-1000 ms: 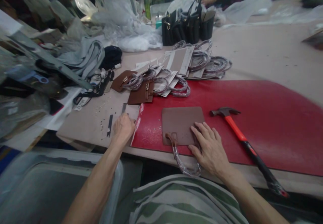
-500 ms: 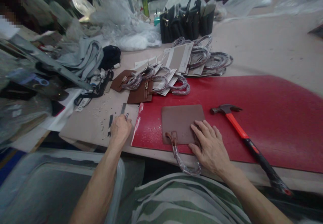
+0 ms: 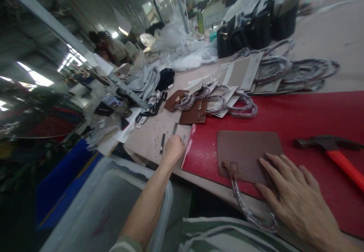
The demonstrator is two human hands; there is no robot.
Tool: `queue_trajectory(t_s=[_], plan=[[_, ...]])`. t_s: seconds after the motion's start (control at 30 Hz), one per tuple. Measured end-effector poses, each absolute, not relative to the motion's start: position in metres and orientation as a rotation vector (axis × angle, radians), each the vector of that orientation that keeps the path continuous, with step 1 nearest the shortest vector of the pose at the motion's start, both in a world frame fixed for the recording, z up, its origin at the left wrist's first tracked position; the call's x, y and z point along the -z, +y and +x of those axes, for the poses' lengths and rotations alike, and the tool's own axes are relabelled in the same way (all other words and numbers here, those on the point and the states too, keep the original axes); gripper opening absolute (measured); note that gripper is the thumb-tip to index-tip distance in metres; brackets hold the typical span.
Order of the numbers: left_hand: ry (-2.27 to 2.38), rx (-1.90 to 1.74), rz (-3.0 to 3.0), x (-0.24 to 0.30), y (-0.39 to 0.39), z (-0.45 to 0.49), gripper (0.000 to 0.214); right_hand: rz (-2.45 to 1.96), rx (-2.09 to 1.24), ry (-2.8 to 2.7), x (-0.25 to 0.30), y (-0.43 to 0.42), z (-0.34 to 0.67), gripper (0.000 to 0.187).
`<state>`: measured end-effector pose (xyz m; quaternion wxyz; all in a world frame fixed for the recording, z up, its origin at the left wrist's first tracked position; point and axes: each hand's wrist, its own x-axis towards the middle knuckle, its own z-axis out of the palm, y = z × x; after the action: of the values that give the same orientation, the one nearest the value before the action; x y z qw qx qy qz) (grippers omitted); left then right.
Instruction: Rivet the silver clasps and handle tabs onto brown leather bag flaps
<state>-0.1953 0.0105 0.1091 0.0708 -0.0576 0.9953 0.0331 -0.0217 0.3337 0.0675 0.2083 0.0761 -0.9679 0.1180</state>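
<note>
My right hand point(image 3: 292, 191) lies with fingers spread on the lower right of a brown leather panel point(image 3: 246, 151), which rests on a red board. A plastic-wrapped handle point(image 3: 241, 201) is attached at the panel's lower left and hangs over the table edge. My left hand point(image 3: 174, 149) is closed on the bare table beside the board's left edge. A short metal rod point(image 3: 183, 138) shows by its fingers; whether it is gripped is hard to see. Near that hand lie a dark metal strip point(image 3: 162, 144) and a grey one point(image 3: 175, 128).
A claw hammer point(image 3: 330, 143) lies on the red board point(image 3: 287, 111), right of the panel. Behind are brown panels point(image 3: 193, 111) with wrapped handles and black bags point(image 3: 256, 28). A grey plastic bin point(image 3: 113, 202) stands below the table at left.
The view has swung left, so the table things sit further right in the picture. Both hands keep about the same places, the right one on the panel, the left one by the metal strips.
</note>
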Motion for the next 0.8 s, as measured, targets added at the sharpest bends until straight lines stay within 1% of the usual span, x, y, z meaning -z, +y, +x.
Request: queue_trajectory(t_s=[0.13,0.3,0.43,0.47,0.53,0.6,0.63,0.67,0.7,0.8], plan=[[2.935,-0.136,-0.14,-0.111,0.016,-0.21,0.018,0.206,-0.287,-2.735,-0.073,0.331,-0.02,0.053],[2.874,-0.223,-0.128,-0.114,0.014,-0.227,0.005,0.131,-0.312,-2.817,-0.078,0.328,-0.016,0.051],[2.872,-0.4,-0.106,-0.13,0.011,-0.218,0.008,0.1,-0.381,-2.852,-0.083,0.325,-0.012,0.052],[2.866,-0.556,-0.107,-0.134,0.014,-0.213,0.01,0.093,-0.401,-2.856,-0.085,0.325,-0.012,0.052],[2.738,-1.098,-0.107,-0.142,0.025,-0.198,0.014,0.074,-0.432,-2.855,-0.086,0.324,-0.011,0.052],[2.398,-1.708,-0.08,-0.144,0.048,-0.177,0.035,0.062,-0.447,-2.856,-0.087,0.324,-0.011,0.053],[2.215,-1.897,-0.05,-0.142,0.063,-0.166,0.046,0.062,-0.448,-2.858,-0.086,0.324,-0.011,0.053],[2.081,-1.997,-0.025,-0.138,0.08,-0.155,0.053,0.063,-0.447,-2.86,-0.086,0.324,-0.012,0.053],[1.987,-2.051,-0.011,-0.134,0.096,-0.144,0.056,0.066,-0.442,-2.862,-0.085,0.325,-0.012,0.053],[1.882,-2.092,0.047,-0.117,0.136,-0.119,0.049,0.076,-0.428,-2.873,-0.085,0.325,-0.012,0.054]])
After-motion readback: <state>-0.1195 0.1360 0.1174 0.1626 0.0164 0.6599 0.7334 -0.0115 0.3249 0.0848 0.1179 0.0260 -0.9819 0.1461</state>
